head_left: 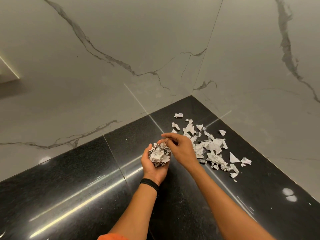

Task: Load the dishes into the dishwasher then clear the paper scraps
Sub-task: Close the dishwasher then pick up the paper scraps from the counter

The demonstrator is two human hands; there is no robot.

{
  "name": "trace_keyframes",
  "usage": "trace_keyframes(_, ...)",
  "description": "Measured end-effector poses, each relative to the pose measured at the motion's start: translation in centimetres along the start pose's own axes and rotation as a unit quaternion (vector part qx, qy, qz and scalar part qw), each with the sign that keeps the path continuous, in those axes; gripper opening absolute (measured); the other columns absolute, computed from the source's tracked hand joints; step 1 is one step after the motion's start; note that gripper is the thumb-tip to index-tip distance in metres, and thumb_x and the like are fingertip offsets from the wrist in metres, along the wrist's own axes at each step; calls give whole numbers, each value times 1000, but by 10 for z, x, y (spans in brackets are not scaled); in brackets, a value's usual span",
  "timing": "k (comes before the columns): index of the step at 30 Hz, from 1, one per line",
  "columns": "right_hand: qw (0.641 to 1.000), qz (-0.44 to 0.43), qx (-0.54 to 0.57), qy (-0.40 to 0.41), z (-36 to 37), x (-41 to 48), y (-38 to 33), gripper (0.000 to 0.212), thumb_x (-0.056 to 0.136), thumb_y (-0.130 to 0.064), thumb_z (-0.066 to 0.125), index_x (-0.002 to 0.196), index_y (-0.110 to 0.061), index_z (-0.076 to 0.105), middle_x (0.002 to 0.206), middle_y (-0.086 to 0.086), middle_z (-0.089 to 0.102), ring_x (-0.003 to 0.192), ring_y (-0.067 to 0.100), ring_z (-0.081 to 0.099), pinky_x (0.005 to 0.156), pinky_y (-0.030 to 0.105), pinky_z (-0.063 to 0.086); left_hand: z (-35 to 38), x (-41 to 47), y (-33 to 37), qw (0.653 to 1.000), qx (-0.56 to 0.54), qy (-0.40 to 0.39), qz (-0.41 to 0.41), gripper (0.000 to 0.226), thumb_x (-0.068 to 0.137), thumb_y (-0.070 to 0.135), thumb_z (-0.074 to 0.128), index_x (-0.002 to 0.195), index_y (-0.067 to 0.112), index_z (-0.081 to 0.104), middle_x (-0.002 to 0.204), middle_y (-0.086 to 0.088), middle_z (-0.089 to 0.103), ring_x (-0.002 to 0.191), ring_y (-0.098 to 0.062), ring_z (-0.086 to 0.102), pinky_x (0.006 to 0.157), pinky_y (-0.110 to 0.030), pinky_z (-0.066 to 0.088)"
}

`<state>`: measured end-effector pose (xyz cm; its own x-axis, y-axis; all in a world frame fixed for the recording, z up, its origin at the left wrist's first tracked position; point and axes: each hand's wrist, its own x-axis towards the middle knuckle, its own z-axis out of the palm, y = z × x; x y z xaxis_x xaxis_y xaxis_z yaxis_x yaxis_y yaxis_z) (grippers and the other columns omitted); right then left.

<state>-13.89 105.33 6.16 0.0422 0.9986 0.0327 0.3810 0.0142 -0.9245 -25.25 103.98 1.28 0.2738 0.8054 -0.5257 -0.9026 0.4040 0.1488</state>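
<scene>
Black glossy speckled stone tabletop (69, 187) fills corner; thin seams split slabs, long light streaks and two pale glare spots on surface. Left wall (86, 75) and right wall (259, 66): pale marble-look panels, grey veins, meeting at vertical joint. Lit ledge (8, 73) at far left edge. Orange cloth (112, 237) at bottom edge.

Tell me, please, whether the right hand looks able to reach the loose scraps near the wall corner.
Probably yes: the right hand is just beside the loose scraps on the counter, with nothing between them. The left hand cups the paper wad off to the other side.
</scene>
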Motion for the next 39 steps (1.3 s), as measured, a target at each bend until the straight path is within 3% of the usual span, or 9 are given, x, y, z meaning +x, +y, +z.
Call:
trace_keyframes(8,998,43,41,23,-13,32,14,17,86,-7,77,101,-14,76,89,-3,77,86,7,73,82,23,58,-3,9,12,1000,15,15,15,45,94,34,57,127,5,62,133,-17,61,111,-30,64,104,-40,47)
trace_keyframes(12,985,42,-163,26,-20,67,42,27,92,-4,67,115,-17,72,107,-3,74,97,11,69,94,33,56,-9,16,22,999,13,20,29,38,96,32,54,117,3,67,128,-19,63,112,-31,62,113,-41,39)
trace_keyframes(15,938,14,-338,-76,-23,91,58,38,93,-7,64,130,-13,65,126,9,67,118,28,62,102,37,46,-11,23,25,999,21,21,32,38,96,32,54,117,3,68,128,-19,64,113,-31,62,112,-41,40)
trace_keyframes(17,899,-30,-417,-130,-16,91,67,34,92,-8,64,126,-10,66,124,11,65,117,31,60,99,37,45,-12,25,25,999,23,24,35,39,96,32,54,119,4,67,130,-19,63,116,-31,61,113,-41,40)
trace_keyframes(20,879,-110,-456,-86,-2,58,83,23,93,-6,61,113,-11,71,114,8,67,107,27,59,90,37,50,-13,26,22,999,29,28,34,41,96,33,53,121,4,66,132,-18,63,116,-31,61,114,-40,38)
trace_keyframes(24,907,-128,-401,-22,-2,24,89,18,92,-8,62,105,-13,74,103,6,71,95,26,63,80,34,46,-12,21,19,998,33,31,31,41,96,33,53,121,4,65,133,-18,61,117,-30,60,117,-41,36)
trace_keyframes(27,981,-30,-183,64,-9,14,67,20,96,-15,64,112,-19,75,101,-4,75,94,12,68,85,26,51,-5,13,14,999,34,30,30,40,96,33,52,118,4,66,126,-19,64,111,-30,62,115,-40,38)
trace_keyframes(30,997,-8,-33,71,-11,9,34,15,93,-17,71,107,-22,74,97,-14,74,93,2,68,83,21,55,1,6,7,999,34,19,20,39,95,34,54,117,4,67,122,-18,65,106,-29,65,104,-39,44)
trace_keyframes(39,996,-29,-66,-58,-16,15,7,21,96,-32,66,111,-23,78,98,-13,77,96,-1,70,92,34,58,13,-2,0,999,31,-12,-3,37,91,34,58,114,6,68,106,-13,69,96,-25,66,96,-37,47)
